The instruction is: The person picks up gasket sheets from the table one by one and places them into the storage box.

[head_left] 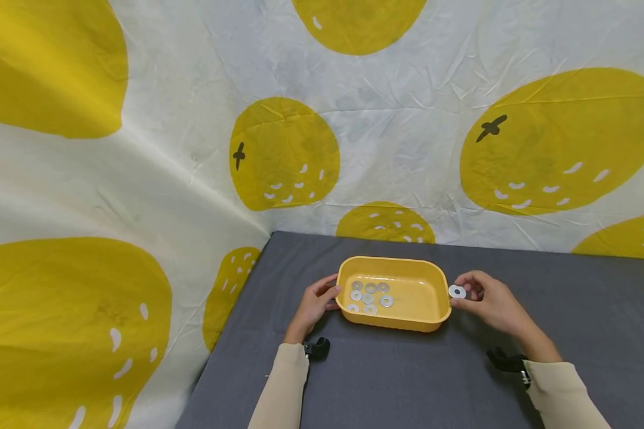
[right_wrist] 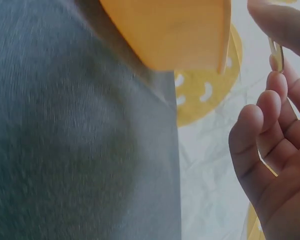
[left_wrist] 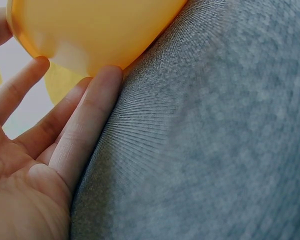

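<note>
A yellow plastic tub (head_left: 413,298) sits on the dark grey cloth, with several flat metal washers (head_left: 386,301) lying spread over its left half. My left hand (head_left: 313,304) holds the tub's left end, thumb at the rim. In the left wrist view, its fingers (left_wrist: 85,115) touch the tub's outer wall. Just off the tub's right end, my right hand (head_left: 491,301) pinches one washer (head_left: 457,291) between thumb and fingers. That washer (right_wrist: 277,54) appears edge-on in the right wrist view, beside the tub (right_wrist: 175,30).
A dark grey cloth (head_left: 397,381) covers the table. Behind and to the left hangs a white sheet (head_left: 397,149) printed with yellow fruit shapes. Black bands with camera mounts (head_left: 316,348) are on both wrists.
</note>
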Available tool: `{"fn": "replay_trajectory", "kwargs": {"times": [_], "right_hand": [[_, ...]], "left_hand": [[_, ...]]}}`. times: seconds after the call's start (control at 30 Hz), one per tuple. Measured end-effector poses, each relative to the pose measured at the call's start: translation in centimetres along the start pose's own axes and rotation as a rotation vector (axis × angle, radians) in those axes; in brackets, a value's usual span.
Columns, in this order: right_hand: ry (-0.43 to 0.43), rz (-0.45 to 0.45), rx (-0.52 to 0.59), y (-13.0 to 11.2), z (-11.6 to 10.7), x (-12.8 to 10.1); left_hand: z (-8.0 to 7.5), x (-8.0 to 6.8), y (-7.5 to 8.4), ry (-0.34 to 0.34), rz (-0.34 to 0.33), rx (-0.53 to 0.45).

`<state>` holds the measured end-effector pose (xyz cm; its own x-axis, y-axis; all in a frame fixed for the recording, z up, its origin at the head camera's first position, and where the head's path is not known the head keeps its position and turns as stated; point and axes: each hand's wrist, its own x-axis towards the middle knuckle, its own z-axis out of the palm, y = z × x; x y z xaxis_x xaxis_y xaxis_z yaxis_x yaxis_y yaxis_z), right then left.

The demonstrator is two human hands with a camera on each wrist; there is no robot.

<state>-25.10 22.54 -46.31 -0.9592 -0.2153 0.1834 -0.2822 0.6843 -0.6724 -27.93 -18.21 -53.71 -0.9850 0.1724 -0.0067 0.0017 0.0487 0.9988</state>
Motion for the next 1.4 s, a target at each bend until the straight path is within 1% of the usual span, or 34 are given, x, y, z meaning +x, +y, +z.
{"fn": "replay_trajectory", "kwargs": {"times": [0.23, 0.5, 0.73, 0.87, 1.03, 1.23, 1.4], "right_hand": [[-0.012, -0.010, 0.040, -1.0, 0.7, 0.3], [0.032, -0.107, 0.064, -2.0, 2.2, 0.5], [0.052, -0.181, 0.024, -2.9, 3.4, 1.1], [0.040, -0.194, 0.001, -3.4, 4.0, 1.5], [0.023, -0.212, 0.004, -3.9, 4.5, 2.1], [0.014, -0.253, 0.021, -4.6, 5.0, 2.8], [-0.013, -0.254, 0.028, -5.2, 5.6, 3.7]], "left_hand": [[-0.1, 0.2, 0.0, 0.001, 0.006, -0.010], [0.1, 0.3, -0.2, 0.017, -0.012, 0.008], [0.3, 0.1, -0.2, 0.013, -0.015, -0.005], [0.2, 0.1, -0.3, 0.004, -0.010, -0.012], [0.1, 0.1, -0.3, -0.005, -0.007, -0.017], [0.1, 0.1, -0.2, 0.002, -0.012, -0.010], [0.1, 0.0, 0.0, 0.010, -0.014, -0.001]]}}
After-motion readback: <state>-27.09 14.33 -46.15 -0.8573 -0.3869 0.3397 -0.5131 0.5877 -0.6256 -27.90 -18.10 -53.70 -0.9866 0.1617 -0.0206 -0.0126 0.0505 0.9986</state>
